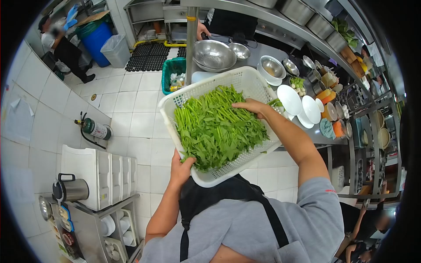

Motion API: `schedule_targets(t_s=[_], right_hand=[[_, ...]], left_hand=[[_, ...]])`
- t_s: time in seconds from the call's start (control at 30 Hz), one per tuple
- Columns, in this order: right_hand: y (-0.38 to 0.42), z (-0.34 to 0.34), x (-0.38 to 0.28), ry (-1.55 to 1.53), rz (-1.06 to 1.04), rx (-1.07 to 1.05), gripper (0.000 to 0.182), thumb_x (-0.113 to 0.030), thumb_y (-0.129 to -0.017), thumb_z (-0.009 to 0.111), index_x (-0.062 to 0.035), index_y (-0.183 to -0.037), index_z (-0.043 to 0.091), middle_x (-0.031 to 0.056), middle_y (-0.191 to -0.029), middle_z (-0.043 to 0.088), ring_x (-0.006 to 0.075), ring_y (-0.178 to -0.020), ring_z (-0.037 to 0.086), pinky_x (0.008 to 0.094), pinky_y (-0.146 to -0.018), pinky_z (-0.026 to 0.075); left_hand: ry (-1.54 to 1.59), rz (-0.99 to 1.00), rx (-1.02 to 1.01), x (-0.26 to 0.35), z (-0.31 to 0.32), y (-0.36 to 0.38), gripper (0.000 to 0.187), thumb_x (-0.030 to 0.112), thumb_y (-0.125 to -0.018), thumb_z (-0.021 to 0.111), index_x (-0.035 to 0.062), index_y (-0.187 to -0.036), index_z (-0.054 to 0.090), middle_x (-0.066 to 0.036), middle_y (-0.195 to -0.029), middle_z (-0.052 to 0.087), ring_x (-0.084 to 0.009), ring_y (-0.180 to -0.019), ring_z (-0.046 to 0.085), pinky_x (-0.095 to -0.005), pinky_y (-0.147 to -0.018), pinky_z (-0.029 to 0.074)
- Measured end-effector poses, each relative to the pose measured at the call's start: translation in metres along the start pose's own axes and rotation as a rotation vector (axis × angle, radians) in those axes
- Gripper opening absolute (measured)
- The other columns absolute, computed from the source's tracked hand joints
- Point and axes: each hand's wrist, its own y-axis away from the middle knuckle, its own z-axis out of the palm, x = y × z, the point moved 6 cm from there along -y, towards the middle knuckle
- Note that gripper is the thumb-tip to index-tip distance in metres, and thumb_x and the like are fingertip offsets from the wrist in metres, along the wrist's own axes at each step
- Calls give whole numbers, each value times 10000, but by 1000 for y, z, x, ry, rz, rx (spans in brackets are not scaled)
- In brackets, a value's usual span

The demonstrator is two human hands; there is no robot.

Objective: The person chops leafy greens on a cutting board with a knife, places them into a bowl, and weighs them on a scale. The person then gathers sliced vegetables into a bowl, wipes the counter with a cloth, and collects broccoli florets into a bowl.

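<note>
A white perforated plastic basket (pixel 165 107) is in front of my body, tilted in view and filled with long-stemmed leafy greens (pixel 219 127). My left hand (pixel 180 168) grips its near left side, with the thumb by the rim and the other fingers partly hidden. Across the far right part of the basket reaches my right hand (pixel 252 107), its visible fingers stretched over the stems and touching them. A few leaves (pixel 275 103) stick out past the rim beside that hand.
A steel counter (pixel 263 46) at the right bears bowls, white plates (pixel 289 100) and containers, with a person's hand (pixel 202 30) behind it. A green bin (pixel 174 70) stands below. Leftward are a fire extinguisher (pixel 96 129), drawers (pixel 94 175) and another person (pixel 66 50).
</note>
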Motion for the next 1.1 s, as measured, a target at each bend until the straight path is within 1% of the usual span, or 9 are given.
schedule_targets(t_s=[0.2,0.33,0.53,0.6,0.7,0.77,1.0,1.03,1.1], right_hand=[[8,26,-28,10,-326,-58,721,-283,-780,774,35,-1353,475,167,-1265,589,247,-1127,589,352,-973,477],[-4,25,-9,-146,-353,-65,703,-203,-759,770,36,-1350,475,162,-1264,589,245,-1101,601,354,-953,489],[59,-26,-27,-370,-472,81,701,-59,-701,768,42,-1329,474,139,-1192,622,225,-1036,629,352,-903,520],[84,-44,-37,-301,-680,274,749,-35,-686,779,26,-1356,450,137,-1206,615,219,-1051,625,340,-919,511],[96,-56,-37,-214,-785,310,835,-39,-670,787,19,-1405,394,129,-1233,600,213,-1090,599,337,-954,480],[88,-51,-27,-208,-783,355,838,-42,-662,785,11,-1407,406,113,-1228,601,211,-1113,576,332,-976,452],[94,-22,-24,-423,-866,115,788,0,-647,751,-13,-1377,454,76,-1187,617,197,-1074,585,336,-962,455],[96,-20,-25,-420,-873,110,788,0,-647,751,-13,-1377,454,76,-1187,617,197,-1074,585,336,-962,455],[101,-13,-24,-367,-848,137,755,-34,-620,743,6,-1320,462,90,-1173,615,202,-1038,603,339,-931,481]], left_hand=[[-26,-11,2,4,-3,-1,465,-3,-790,592,-20,-1242,480,-110,-1059,630,-177,-923,610,-308,-797,508],[-94,-31,1,13,-10,4,473,2,-796,596,-16,-1256,486,-109,-1085,631,-181,-962,609,-310,-835,499],[-87,-27,-34,19,-10,4,546,52,-820,653,-9,-1328,465,-115,-1185,608,-201,-1068,581,-327,-931,460],[-74,-12,-55,19,-9,3,565,68,-824,672,-7,-1341,459,-134,-1248,583,-221,-1124,558,-349,-966,443],[-462,167,246,40,-24,3,585,78,-809,702,-4,-1338,464,-188,-1364,492,-292,-1239,482,-409,-1028,393],[-750,617,354,101,-7,7,616,105,-791,733,1,-1337,467,-227,-1430,411,-357,-1306,410,-450,-1061,351],[-1216,619,-174,118,108,-113,919,451,-785,756,-108,-1391,349,-291,-1446,391,-437,-1352,365,-465,-1125,293],[-1220,623,-165,116,113,-133,919,451,-785,756,-108,-1391,349,-291,-1446,391,-437,-1352,365,-465,-1125,293],[-1024,379,-494,101,132,-154,909,368,-773,793,-77,-1415,329,-267,-1434,410,-378,-1329,418,-429,-1108,334]])
